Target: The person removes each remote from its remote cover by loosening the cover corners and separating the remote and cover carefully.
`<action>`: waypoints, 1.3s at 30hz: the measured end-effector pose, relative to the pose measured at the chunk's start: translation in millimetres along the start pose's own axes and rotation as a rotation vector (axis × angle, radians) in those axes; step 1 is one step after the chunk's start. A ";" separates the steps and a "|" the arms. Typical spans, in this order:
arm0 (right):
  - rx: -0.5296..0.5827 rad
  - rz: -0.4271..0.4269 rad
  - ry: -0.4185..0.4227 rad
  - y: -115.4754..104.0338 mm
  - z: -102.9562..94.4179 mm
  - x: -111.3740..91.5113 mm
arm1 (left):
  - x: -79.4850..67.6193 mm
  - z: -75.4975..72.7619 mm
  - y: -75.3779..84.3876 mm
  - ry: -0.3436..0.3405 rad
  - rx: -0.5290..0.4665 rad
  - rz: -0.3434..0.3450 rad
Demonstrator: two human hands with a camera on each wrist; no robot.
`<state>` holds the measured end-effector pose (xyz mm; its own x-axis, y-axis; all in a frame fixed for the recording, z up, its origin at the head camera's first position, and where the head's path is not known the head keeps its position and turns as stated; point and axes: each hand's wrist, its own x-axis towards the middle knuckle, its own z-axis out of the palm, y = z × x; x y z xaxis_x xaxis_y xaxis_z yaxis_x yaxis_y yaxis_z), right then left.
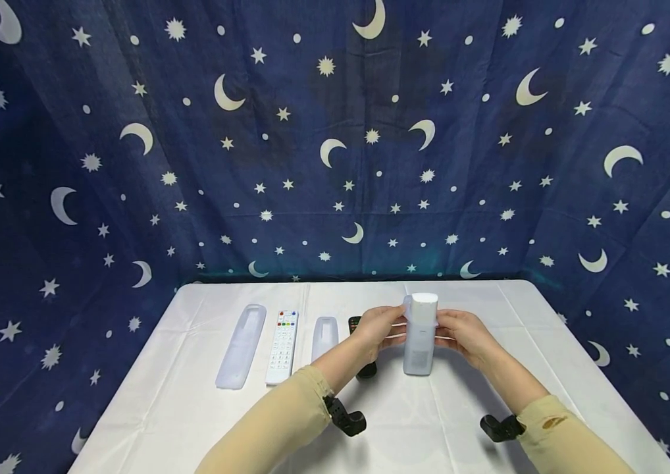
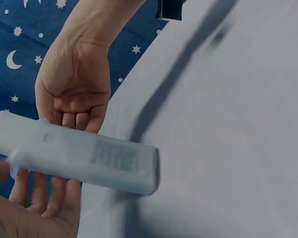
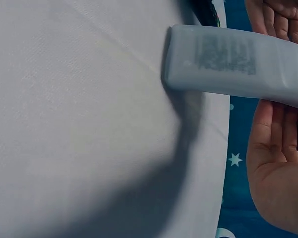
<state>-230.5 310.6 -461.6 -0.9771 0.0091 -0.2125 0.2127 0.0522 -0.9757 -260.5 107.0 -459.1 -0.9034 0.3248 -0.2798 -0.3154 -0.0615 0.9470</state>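
A white remote control (image 1: 426, 301) stands tilted over the table, its back toward me and its upper end bare. Around its lower part is a translucent silicone cover (image 1: 420, 350), through which a dark printed label (image 2: 114, 155) shows in the left wrist view. My left hand (image 1: 375, 329) holds the left side, thumb at the cover's upper edge. From the other side my right hand (image 1: 466, 334) grips it, fingers reaching behind. The cover's lower end is close over the cloth. A black remote (image 1: 367, 370) lies partly hidden behind my left hand.
To the left, a long translucent cover (image 1: 241, 347) lies beside a white button remote (image 1: 282, 347). A shorter translucent cover (image 1: 326, 334) lies between that remote and my left hand, its lower end hidden by the forearm. A starry blue curtain (image 1: 335, 164) surrounds the white-clothed table (image 1: 175, 395).
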 end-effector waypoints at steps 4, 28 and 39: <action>0.016 0.021 0.031 3.9 0.5 0.1 | -4.2 -2.0 -0.4 -0.033 0.009 0.004; 0.081 0.052 0.065 -5.0 0.2 -17.6 | -3.1 0.9 2.0 -0.002 0.037 0.012; 0.154 0.085 0.164 -3.8 8.1 -17.4 | -4.0 3.9 -4.0 0.042 0.071 0.048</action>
<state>-214.3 302.1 -454.7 -0.9404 0.1696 -0.2947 0.2793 -0.1088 -0.9540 -254.5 109.6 -461.2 -0.9289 0.2829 -0.2391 -0.2516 -0.0083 0.9678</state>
